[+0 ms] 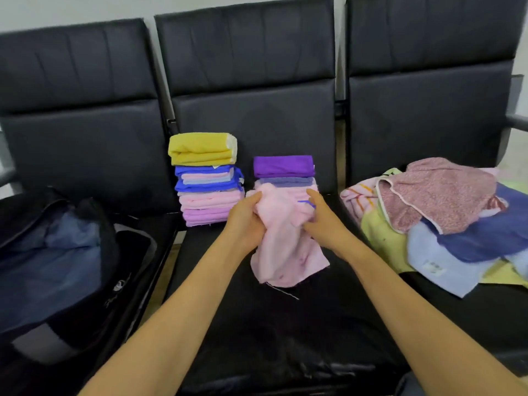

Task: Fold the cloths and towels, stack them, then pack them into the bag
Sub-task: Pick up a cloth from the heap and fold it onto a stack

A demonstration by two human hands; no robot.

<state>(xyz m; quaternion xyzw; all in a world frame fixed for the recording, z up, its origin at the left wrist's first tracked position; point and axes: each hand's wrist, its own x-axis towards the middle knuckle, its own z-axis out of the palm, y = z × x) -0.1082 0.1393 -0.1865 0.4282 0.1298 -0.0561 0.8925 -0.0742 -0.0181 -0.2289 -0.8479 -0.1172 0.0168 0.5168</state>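
Well to the left of the fingers (253, 199), on the neighbouring seat: the dark bag (57, 252), unzipped and gaping, bluish fabric or lining inside, hard to tell which; none of the folded stacks in it, so packing judged not yet begun. Just beyond and left of the left hand (245, 221): a tall stack (207, 181) of folded pieces, yellow on top, blues, pinks and lilac below. Between both hands, over the middle seat (257, 324): the pink cloth (285, 247), bunched at its upper end, hanging loose below, not yet folded. Left fingers curled tight round the bunched top; right hand (323, 221) pinching the cloth's right edge, fingers bent. Right behind the fingers: a shorter stack (284, 170), purple on top. Well to the right: a heap of unfolded towels (443, 218), pink, navy, pale blue, yellow. Roughly half folded by the look of it; heap, final stacking and all packing left to do
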